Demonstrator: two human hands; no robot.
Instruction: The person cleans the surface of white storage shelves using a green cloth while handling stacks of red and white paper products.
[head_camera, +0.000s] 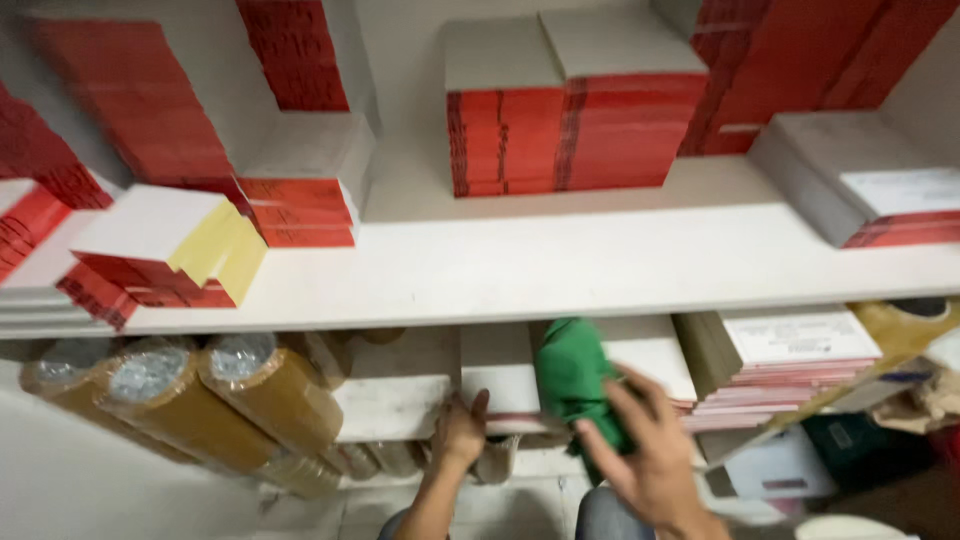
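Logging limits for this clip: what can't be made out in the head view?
- Right hand: motion blur; its grip on the green cloth is unclear.
- Left hand: fingertips hidden behind the flat white stack.
- Brown tape rolls: the back ones are hidden under the white shelf.
- Red-edged stacks: print blurred.

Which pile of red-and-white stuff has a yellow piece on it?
The stack of flat red-and-white cartons at the left front of the top shelf. It alone has a pale yellow sheet draped over its corner; the other stacks show only red and white.
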